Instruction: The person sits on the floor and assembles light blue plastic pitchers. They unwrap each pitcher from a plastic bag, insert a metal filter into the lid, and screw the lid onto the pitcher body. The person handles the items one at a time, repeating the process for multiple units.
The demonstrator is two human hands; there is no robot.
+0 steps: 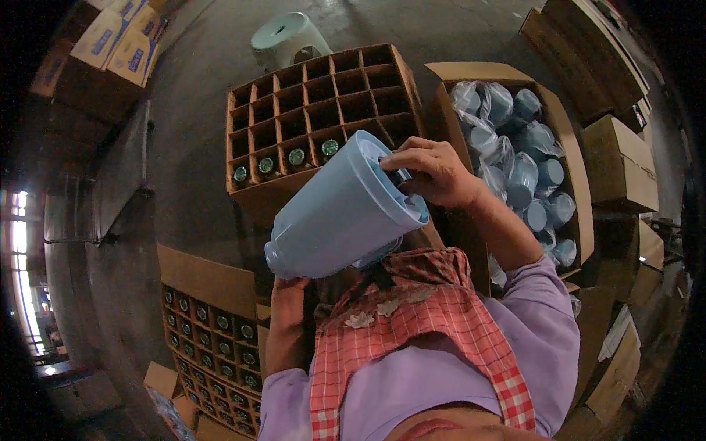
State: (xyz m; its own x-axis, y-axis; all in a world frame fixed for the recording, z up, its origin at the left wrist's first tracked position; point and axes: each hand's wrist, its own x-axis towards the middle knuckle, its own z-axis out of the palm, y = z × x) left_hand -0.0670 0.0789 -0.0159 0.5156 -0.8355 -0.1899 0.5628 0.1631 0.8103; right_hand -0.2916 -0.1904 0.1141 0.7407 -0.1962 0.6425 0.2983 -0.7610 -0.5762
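A light-blue plastic container (331, 217), shaped like a jug with a narrow neck, is held tilted in front of me. Its wide rim faces up and right; the neck points down and left. My left hand (290, 282) is under the neck end, mostly hidden behind the container, apparently supporting it. At the wide opening, my right hand (435, 170) has its fingers bent over the rim, pinching near a small dark, shiny piece that I cannot make out. Beyond the container stands a divided carton (271, 200), with several green-topped bottles (296, 156) in its nearest row of cells.
To the right, an open carton (582, 198) is full of light-blue containers (523, 180), some in clear plastic. Another divided carton (206, 275) with many bottles lies lower left. A pale stool (287, 35) stands at the back. Stacked cartons (99, 40) are upper left; a brown carton (618, 162) is far right.
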